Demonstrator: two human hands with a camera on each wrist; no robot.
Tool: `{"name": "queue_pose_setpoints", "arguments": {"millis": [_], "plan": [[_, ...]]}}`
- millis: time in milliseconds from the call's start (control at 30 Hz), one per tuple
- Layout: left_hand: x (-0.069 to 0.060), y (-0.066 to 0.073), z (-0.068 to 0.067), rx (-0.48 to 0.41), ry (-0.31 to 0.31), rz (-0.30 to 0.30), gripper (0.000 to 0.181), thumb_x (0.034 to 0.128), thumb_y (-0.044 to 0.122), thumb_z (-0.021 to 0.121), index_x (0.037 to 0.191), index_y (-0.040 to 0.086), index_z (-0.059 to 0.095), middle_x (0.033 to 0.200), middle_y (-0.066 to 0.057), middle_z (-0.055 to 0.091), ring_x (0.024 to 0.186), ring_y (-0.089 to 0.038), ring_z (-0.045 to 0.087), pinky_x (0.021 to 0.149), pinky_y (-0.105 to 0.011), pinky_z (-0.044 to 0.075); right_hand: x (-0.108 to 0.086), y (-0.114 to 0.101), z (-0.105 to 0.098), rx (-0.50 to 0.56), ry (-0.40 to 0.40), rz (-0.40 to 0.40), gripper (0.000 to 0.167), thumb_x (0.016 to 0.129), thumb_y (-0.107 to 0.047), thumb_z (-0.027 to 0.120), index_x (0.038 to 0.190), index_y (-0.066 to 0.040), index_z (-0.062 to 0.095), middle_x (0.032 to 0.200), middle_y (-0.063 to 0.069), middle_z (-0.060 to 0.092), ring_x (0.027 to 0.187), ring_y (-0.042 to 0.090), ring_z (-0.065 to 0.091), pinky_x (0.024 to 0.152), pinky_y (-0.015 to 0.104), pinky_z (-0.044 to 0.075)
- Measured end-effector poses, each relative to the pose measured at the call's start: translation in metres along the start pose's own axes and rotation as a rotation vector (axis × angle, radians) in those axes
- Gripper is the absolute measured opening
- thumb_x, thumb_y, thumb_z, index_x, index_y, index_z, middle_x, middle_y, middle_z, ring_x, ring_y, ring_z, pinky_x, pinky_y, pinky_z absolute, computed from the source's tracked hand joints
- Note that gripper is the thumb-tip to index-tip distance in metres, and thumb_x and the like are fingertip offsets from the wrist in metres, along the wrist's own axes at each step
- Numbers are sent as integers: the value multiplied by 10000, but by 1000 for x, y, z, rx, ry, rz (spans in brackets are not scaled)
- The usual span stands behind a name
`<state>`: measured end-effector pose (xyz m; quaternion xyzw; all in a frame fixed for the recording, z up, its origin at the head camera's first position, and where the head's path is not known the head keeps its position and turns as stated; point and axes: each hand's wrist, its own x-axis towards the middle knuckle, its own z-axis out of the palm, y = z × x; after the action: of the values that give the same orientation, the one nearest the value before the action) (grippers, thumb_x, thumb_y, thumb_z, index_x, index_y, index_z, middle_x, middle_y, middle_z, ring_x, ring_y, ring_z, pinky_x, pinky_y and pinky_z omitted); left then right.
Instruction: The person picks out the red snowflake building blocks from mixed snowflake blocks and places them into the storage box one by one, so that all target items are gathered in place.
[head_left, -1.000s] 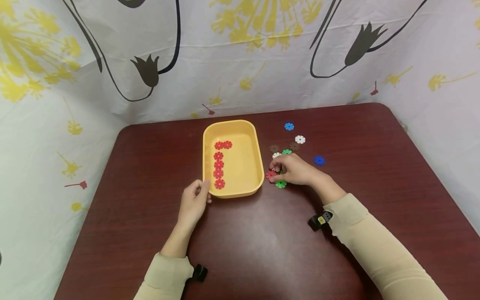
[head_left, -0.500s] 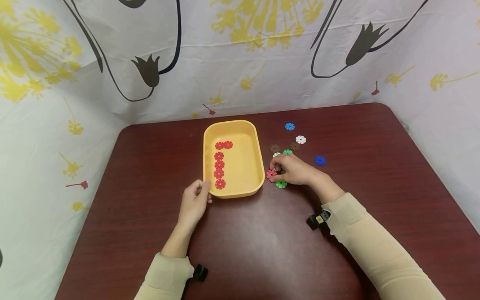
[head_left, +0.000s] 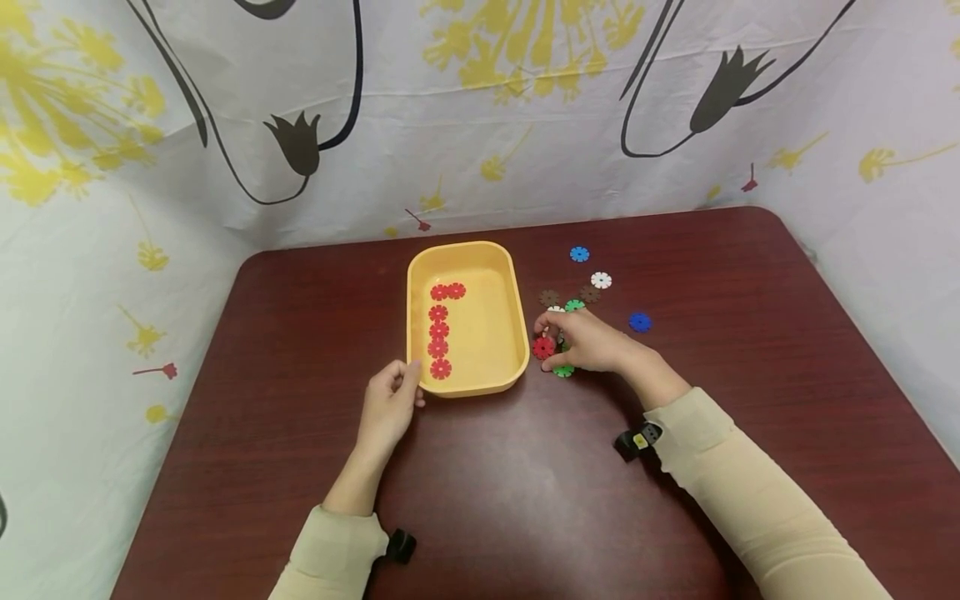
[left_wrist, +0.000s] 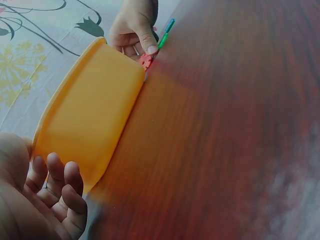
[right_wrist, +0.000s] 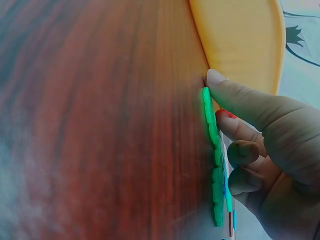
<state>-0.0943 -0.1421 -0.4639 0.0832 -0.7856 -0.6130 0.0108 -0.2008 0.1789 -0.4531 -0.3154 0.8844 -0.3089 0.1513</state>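
At the near left corner of a yellow tray (head_left: 480, 390), my left hand (head_left: 392, 404) holds the rim, thumb over it and fingers outside. In the left wrist view, the left fingers (left_wrist: 73, 175) curl beside the tray's wall. Several red notched plastic discs (head_left: 439, 330) lie inside, along the left side. Right of the tray, my right hand (head_left: 588, 340) is over a cluster of discs, thumb and index finger apart around a red notched disc (head_left: 543, 347). Beneath that hand, a green disc (head_left: 564, 371) shows partly. In the right wrist view, green discs (right_wrist: 217, 190) lie flat beside the fingers.
Beyond the right hand lie brown discs (head_left: 590, 293), white discs (head_left: 601, 280), another green disc (head_left: 574, 306) and a light blue disc (head_left: 579, 254). A dark blue disc (head_left: 640, 322) lies farther right. A patterned cloth (head_left: 480, 167) hangs behind the dark red table (head_left: 315, 308).
My right thumb and index finger have spread apart around the red disc, which stays nearly in place. The left hand and tray have not visibly moved.
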Motion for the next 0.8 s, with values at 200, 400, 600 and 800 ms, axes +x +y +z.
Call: {"name": "queue_pose_setpoints", "arguments": {"millis": [200, 400, 600, 800], "plan": [[0, 0, 0, 0, -1, 7, 373, 1050, 272, 576, 748, 61, 521, 663, -81, 578, 657, -213, 611, 631, -325, 592, 0, 4, 2, -35, 18, -44, 353, 841, -192, 849, 1120, -49, 687, 904, -9, 685, 779, 129, 603, 686, 319, 523], [0, 1, 0, -1, -3, 3, 376, 1050, 280, 576, 751, 59, 522, 668, -83, 582, 660, -209, 609, 634, -316, 591, 0, 4, 1, -33, 51, -40, 271, 853, -221, 842, 1037, -85, 696, 776, -65, 632, 690, 107, 559, 626, 293, 487], [0, 1, 0, -5, -8, -5, 376, 1049, 292, 576, 760, 57, 529, 679, -95, 585, 669, -232, 612, 641, -323, 590, 0, 5, -5, -3, 159, -23, 304, 876, -206, 821, 1087, -43, 676, 798, -18, 636, 616, 125, 533, 604, 303, 499], [-1, 1, 0, 1, -7, -6, 381, 1051, 297, 572, 757, 58, 528, 677, -88, 587, 662, -215, 610, 642, -312, 589, 5, 7, -8, 28, 304, 17, 337, 912, -216, 783, 1160, -26, 656, 869, 50, 634, 682, 170, 542, 605, 304, 482]]}}
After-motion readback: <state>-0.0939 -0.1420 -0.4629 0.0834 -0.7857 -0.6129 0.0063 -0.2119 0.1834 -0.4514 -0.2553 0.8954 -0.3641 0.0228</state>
